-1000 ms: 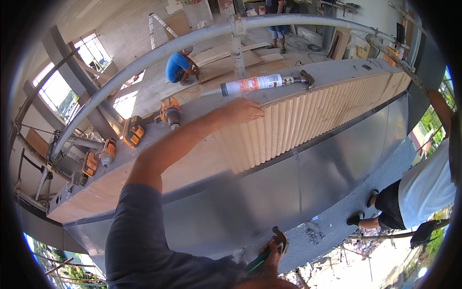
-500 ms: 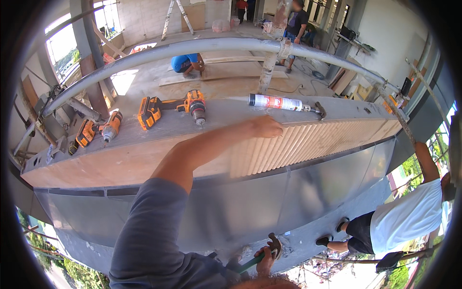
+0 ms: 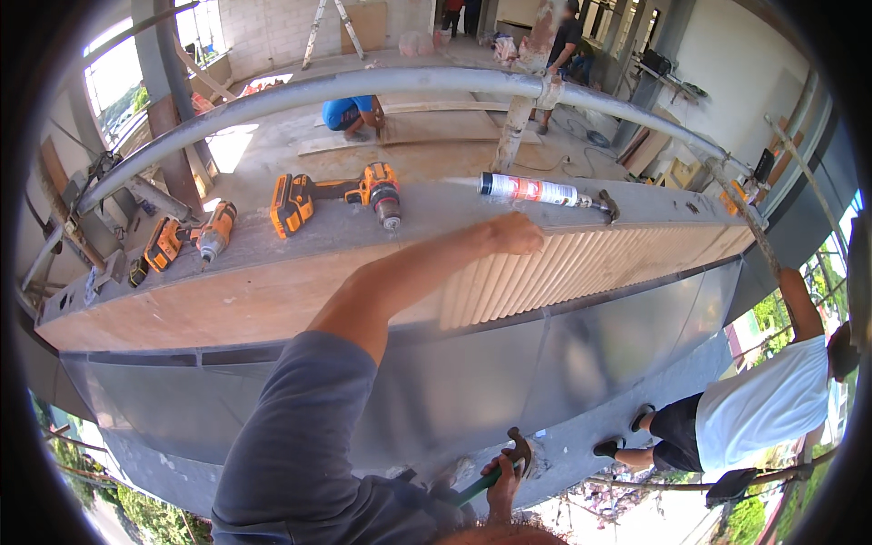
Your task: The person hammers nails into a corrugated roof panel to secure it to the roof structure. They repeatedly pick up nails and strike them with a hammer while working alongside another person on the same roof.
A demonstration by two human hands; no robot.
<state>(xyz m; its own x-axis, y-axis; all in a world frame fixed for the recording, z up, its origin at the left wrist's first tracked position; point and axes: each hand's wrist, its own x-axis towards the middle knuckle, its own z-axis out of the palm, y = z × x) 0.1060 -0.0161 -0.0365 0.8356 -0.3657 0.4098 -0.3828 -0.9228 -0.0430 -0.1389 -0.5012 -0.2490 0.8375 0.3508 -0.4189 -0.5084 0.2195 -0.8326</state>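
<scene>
My left hand (image 3: 518, 234) is closed at the top edge of the ribbed wooden panel (image 3: 522, 274), its arm stretched across the plain board to the left. Whatever the fingers pinch is too small or hidden to make out. Low in the view, my right hand (image 3: 500, 495) grips a claw hammer (image 3: 520, 447) by its green handle, with the head up. Just beyond my left hand, a cartridge tube (image 3: 529, 190) lies on the grey ledge (image 3: 431, 204). A second hammer (image 3: 607, 208) lies at the tube's right end.
An orange drill (image 3: 377, 193), an orange impact driver (image 3: 214, 232) and a tape measure (image 3: 138, 272) sit along the ledge. A pipe rail (image 3: 400, 84) curves above it. A person in white (image 3: 763, 400) stands at right; another in blue (image 3: 345, 113) crouches beyond the rail.
The view has shifted slightly, so the ledge tools appear a little further right. My right hand has raised the hammer slightly. My left hand keeps its place at the panel's top edge.
</scene>
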